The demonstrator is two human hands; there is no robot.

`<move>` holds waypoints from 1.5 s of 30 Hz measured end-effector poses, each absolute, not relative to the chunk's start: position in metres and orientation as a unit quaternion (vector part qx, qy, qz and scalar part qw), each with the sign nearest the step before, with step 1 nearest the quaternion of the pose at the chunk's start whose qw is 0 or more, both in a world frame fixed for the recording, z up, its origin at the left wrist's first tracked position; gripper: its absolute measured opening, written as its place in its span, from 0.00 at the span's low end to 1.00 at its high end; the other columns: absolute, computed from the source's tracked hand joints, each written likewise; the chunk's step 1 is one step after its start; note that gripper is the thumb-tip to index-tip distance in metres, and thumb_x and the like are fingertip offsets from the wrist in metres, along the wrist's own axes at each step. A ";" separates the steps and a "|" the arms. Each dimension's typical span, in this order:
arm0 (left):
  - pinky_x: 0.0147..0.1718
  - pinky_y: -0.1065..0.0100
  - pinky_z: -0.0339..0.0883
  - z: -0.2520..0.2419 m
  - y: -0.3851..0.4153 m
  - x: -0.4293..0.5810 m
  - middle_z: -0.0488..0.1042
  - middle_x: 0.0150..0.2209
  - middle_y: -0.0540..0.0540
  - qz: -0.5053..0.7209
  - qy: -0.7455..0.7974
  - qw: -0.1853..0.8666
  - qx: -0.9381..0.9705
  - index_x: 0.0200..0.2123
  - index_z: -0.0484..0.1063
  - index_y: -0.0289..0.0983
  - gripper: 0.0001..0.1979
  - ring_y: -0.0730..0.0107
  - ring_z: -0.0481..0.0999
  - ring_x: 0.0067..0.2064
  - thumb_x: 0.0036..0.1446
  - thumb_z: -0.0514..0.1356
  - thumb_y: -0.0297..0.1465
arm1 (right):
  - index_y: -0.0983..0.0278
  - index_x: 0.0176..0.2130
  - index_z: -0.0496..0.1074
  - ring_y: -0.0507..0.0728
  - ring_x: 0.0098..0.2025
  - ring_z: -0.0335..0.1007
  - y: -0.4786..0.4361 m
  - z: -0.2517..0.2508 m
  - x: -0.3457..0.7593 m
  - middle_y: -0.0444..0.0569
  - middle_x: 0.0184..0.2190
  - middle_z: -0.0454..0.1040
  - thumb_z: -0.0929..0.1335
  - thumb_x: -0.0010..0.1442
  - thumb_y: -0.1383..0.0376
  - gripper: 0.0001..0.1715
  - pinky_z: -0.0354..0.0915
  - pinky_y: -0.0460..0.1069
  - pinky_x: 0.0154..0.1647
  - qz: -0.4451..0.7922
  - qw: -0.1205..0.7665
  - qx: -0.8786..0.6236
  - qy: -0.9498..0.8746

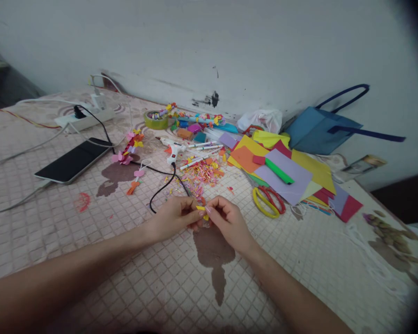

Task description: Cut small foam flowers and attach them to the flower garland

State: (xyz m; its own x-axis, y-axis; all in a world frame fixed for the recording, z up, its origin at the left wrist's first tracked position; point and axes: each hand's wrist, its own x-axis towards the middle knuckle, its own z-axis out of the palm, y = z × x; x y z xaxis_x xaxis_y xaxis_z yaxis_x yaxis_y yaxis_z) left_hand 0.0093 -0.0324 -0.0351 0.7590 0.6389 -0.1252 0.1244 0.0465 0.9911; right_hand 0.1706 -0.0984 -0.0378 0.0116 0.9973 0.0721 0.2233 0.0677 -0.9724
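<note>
A small yellow paper piece [201, 208] is pinched between my two hands above the patterned tablecloth. My left hand [179, 215] grips its left side with thumb and fingers. From the right, my right hand [228, 220] closes on the same piece with thumb and forefinger. Just beyond them lies a pile of colourful paper scraps [204, 174]. A white glue gun [174, 149] rests behind the left hand, its black cord [163, 190] looping down towards it. Scissors with yellow and red handles [270, 202] lie to the right of my right hand.
Coloured sheets [282, 171] and a green marker [278, 170] spread at right, before a blue bag [323, 130]. A tablet [75, 160], power strip [85, 119] and cables occupy the left. Tape [156, 120] and a paper-flower string [128, 147] lie further back; white cord [372, 264] is at right.
</note>
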 end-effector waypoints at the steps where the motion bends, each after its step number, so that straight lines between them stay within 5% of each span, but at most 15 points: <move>1: 0.27 0.72 0.66 -0.036 -0.033 0.010 0.73 0.24 0.50 0.188 0.288 0.672 0.656 0.26 0.68 0.34 0.12 0.74 0.72 0.25 0.53 0.60 0.37 | 0.62 0.30 0.65 0.50 0.25 0.61 -0.098 -0.038 0.171 0.41 0.24 0.64 0.64 0.61 0.61 0.09 0.60 0.46 0.27 0.418 0.465 -0.541 -0.563; 14: 0.25 0.74 0.61 -0.035 -0.029 0.009 0.70 0.25 0.51 0.185 0.271 0.672 0.664 0.30 0.68 0.34 0.11 0.75 0.68 0.26 0.51 0.61 0.37 | 0.63 0.29 0.65 0.50 0.26 0.60 -0.096 -0.039 0.173 0.41 0.24 0.64 0.65 0.60 0.60 0.11 0.59 0.46 0.27 0.403 0.462 -0.548 -0.569; 21: 0.23 0.73 0.60 -0.035 -0.028 0.008 0.68 0.22 0.51 0.252 0.290 0.603 0.699 0.27 0.67 0.34 0.12 0.76 0.65 0.23 0.56 0.56 0.36 | 0.63 0.29 0.65 0.50 0.23 0.62 -0.094 -0.040 0.174 0.41 0.21 0.66 0.65 0.59 0.52 0.17 0.60 0.45 0.25 0.505 0.449 -0.530 -0.513; 29: 0.24 0.73 0.61 -0.033 -0.029 0.009 0.69 0.24 0.50 0.263 0.294 0.575 0.717 0.28 0.68 0.34 0.11 0.75 0.67 0.25 0.55 0.57 0.36 | 0.62 0.28 0.65 0.51 0.24 0.63 -0.097 -0.041 0.174 0.41 0.21 0.67 0.64 0.61 0.57 0.14 0.60 0.47 0.29 0.431 0.399 -0.542 -0.601; 37: 0.22 0.73 0.60 -0.035 -0.025 0.009 0.68 0.21 0.51 0.282 0.324 0.597 0.678 0.26 0.65 0.35 0.12 0.75 0.66 0.22 0.55 0.57 0.37 | 0.64 0.32 0.69 0.50 0.26 0.67 -0.092 -0.038 0.175 0.44 0.26 0.71 0.66 0.58 0.52 0.17 0.65 0.47 0.30 0.533 0.446 -0.487 -0.529; 45: 0.22 0.74 0.60 -0.034 -0.029 0.010 0.68 0.21 0.52 0.293 0.318 0.588 0.683 0.26 0.67 0.35 0.11 0.76 0.66 0.23 0.54 0.58 0.36 | 0.63 0.27 0.66 0.49 0.23 0.63 -0.094 -0.041 0.172 0.41 0.22 0.67 0.67 0.57 0.55 0.16 0.61 0.45 0.27 0.502 0.440 -0.519 -0.534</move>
State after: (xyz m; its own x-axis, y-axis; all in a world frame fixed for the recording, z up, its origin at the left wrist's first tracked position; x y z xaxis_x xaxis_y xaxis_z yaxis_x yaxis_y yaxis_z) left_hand 0.0103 -0.0287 -0.0339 0.6257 0.7796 0.0262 0.0894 -0.1050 0.9904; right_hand 0.1721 -0.0941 -0.0410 -0.0756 0.9958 -0.0512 0.1129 -0.0425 -0.9927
